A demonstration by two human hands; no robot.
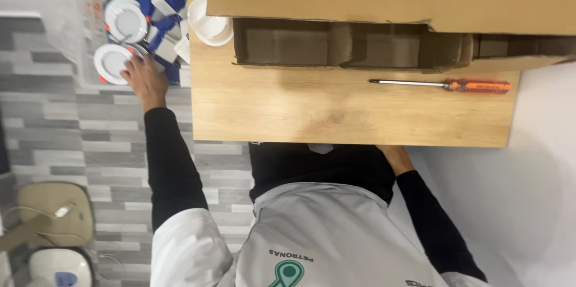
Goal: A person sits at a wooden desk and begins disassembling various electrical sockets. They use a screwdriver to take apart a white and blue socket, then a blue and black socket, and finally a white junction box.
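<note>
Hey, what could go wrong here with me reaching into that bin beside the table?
The left hand stretches sideways into the clear bin of round white lights; leaning that far may tip it or knock lights together. The white bowl sits at the table corner next to that arm and might get bumped off. The screwdriver could roll.

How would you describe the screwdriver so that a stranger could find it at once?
Start at the wooden table and find the long open cardboard box along its far side. The screwdriver lies flat on the bare wood just in front of that box, towards the right. It alone has an orange handle and a thin metal shaft.
</note>
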